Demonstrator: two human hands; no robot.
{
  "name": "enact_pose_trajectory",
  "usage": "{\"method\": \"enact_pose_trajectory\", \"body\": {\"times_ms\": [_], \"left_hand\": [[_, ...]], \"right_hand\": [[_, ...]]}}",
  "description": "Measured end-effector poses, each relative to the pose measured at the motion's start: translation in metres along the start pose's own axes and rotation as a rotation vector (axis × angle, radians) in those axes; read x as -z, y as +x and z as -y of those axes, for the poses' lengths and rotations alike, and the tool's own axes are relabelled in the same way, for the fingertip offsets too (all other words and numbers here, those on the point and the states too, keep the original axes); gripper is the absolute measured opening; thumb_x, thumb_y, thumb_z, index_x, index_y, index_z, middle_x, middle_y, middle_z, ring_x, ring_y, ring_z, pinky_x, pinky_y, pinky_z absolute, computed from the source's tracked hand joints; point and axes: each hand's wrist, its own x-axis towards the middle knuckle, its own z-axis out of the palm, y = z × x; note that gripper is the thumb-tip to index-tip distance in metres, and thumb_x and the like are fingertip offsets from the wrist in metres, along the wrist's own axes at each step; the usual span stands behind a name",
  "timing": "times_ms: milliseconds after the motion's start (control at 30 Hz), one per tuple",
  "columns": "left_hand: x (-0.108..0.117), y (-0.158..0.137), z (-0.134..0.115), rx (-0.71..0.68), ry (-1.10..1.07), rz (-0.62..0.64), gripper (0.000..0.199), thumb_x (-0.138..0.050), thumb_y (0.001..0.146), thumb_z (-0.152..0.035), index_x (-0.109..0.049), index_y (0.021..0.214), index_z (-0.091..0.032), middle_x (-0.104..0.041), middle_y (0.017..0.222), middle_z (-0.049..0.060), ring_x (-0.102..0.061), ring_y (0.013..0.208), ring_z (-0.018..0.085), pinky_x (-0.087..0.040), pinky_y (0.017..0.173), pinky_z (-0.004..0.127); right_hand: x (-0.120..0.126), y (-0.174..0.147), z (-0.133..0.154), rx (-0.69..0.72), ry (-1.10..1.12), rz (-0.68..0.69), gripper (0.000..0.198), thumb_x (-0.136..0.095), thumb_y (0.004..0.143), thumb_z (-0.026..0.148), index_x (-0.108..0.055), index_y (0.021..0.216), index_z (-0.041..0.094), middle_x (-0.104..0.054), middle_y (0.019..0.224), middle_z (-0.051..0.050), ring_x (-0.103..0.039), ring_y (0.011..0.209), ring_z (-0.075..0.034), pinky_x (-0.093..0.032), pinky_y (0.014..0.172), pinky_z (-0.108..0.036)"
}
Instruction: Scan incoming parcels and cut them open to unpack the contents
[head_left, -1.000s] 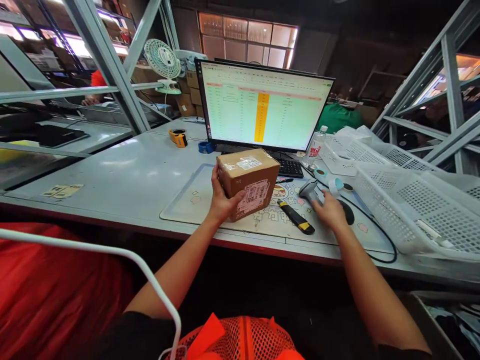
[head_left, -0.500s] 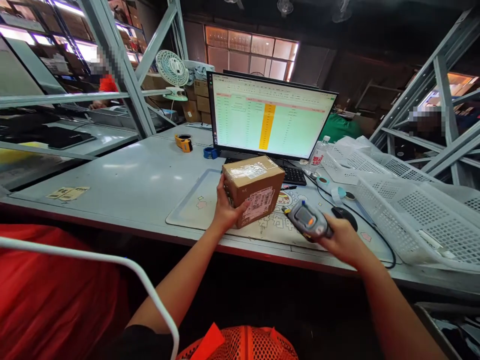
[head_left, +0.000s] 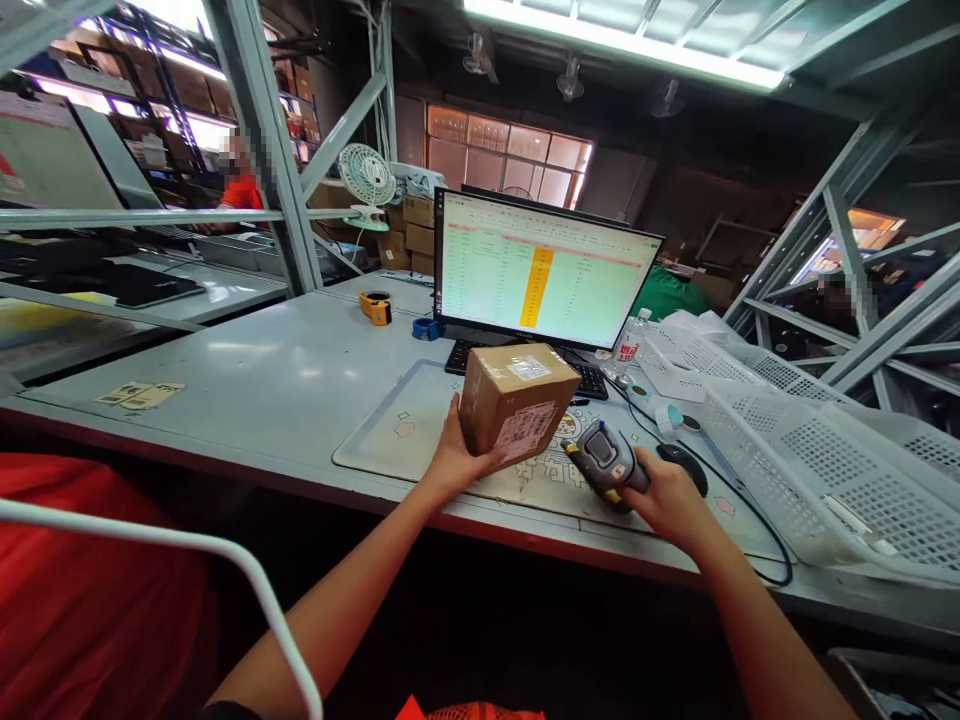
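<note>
Head view, one carton [head_left: 517, 400] in left hand [head_left: 456, 455], one scanner [head_left: 604, 458] (right hand [head_left: 675, 502])

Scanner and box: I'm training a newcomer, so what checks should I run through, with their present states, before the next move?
1. Left hand gripping the cardboard box: ok.
2. Right hand holding the scanner by its handle: ok.
3. Front label mostly uncovered: ok.
4. Utility knife in full view: not ok; the scanner partly hides it.
5. Monitor lit: ok.
6. Scanner's aim on the label: cannot tell from this angle.
</note>
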Motion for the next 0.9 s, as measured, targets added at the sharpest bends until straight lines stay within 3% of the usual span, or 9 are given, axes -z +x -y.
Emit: {"method": "enact_pose_trajectory", "body": {"times_ms": [100,200,367,467,533,667,800,900], "left_hand": [[0.017,-0.003,-0.005,0.067,0.049,0.048,0.134,-0.094,0.066,-0.041,-0.008,0.169,-0.029,-0.036,0.164,0.019,-0.037,0.152,0.037,-0.029,0.126,0.06],[0.047,-0.003,-0.009,0.055,0.123,0.008,0.127,-0.094,0.067,-0.04,-0.017,0.168,-0.031,-0.034,0.166,0.016,-0.034,0.154,0.037,-0.026,0.128,0.059],[0.083,-0.009,0.004,0.134,0.085,0.02,0.127,-0.089,0.075,-0.049,-0.004,0.168,-0.036,-0.038,0.164,0.016,-0.039,0.152,0.037,-0.033,0.124,0.062],[0.084,-0.011,0.01,0.151,0.064,0.02,0.129,-0.091,0.074,-0.05,-0.003,0.168,-0.034,-0.043,0.159,0.017,-0.043,0.149,0.038,-0.034,0.124,0.063],[0.082,-0.01,0.011,0.152,0.063,0.036,0.129,-0.091,0.074,-0.049,-0.004,0.168,-0.035,-0.044,0.158,0.017,-0.044,0.149,0.038,-0.034,0.124,0.064],[0.08,-0.006,0.012,0.156,0.041,0.039,0.13,-0.093,0.072,-0.049,-0.006,0.168,-0.036,-0.043,0.16,0.016,-0.044,0.149,0.038,-0.034,0.124,0.064],[0.081,-0.004,0.012,0.191,0.036,0.039,0.131,-0.093,0.072,-0.051,-0.005,0.167,-0.034,-0.046,0.157,0.016,-0.046,0.148,0.037,-0.036,0.123,0.063],[0.082,-0.004,0.01,0.187,0.055,0.034,0.129,-0.094,0.069,-0.051,-0.011,0.166,-0.034,-0.048,0.155,0.016,-0.046,0.147,0.038,-0.036,0.123,0.063]], "right_hand": [[-0.02,0.034,-0.026,-0.168,-0.097,0.003,0.04,-0.059,0.096,0.044,-0.064,0.126,0.018,-0.077,0.104,-0.013,-0.073,0.099,-0.033,-0.048,0.077,-0.034],[-0.042,0.058,-0.044,-0.299,-0.12,0.045,0.049,-0.055,0.101,0.045,-0.058,0.139,0.013,-0.074,0.12,-0.017,-0.07,0.114,-0.033,-0.05,0.087,-0.035],[-0.067,0.073,-0.056,-0.431,-0.192,0.105,0.054,-0.051,0.103,0.043,-0.052,0.145,0.009,-0.068,0.131,-0.023,-0.068,0.12,-0.036,-0.051,0.093,-0.041],[-0.056,0.084,-0.064,-0.456,-0.194,0.188,0.06,-0.049,0.102,0.059,-0.061,0.135,0.01,-0.071,0.125,-0.023,-0.069,0.116,-0.039,-0.052,0.092,-0.045],[-0.04,0.099,-0.066,-0.475,-0.191,0.15,0.063,-0.046,0.102,0.063,-0.065,0.132,0.011,-0.072,0.123,-0.023,-0.068,0.117,-0.04,-0.052,0.094,-0.046],[-0.021,0.152,-0.051,-0.381,-0.154,-0.021,0.053,-0.041,0.108,0.04,-0.056,0.148,0.01,-0.069,0.134,-0.02,-0.064,0.126,-0.033,-0.047,0.104,-0.039],[-0.042,0.213,-0.029,-0.264,-0.089,0.138,0.05,-0.053,0.099,0.02,-0.059,0.149,0.014,-0.068,0.14,-0.014,-0.062,0.129,-0.026,-0.045,0.107,-0.028],[-0.064,0.24,-0.021,-0.28,-0.081,0.187,0.053,-0.055,0.097,0.016,-0.058,0.15,0.013,-0.066,0.143,-0.017,-0.062,0.13,-0.027,-0.045,0.107,-0.029]]}}
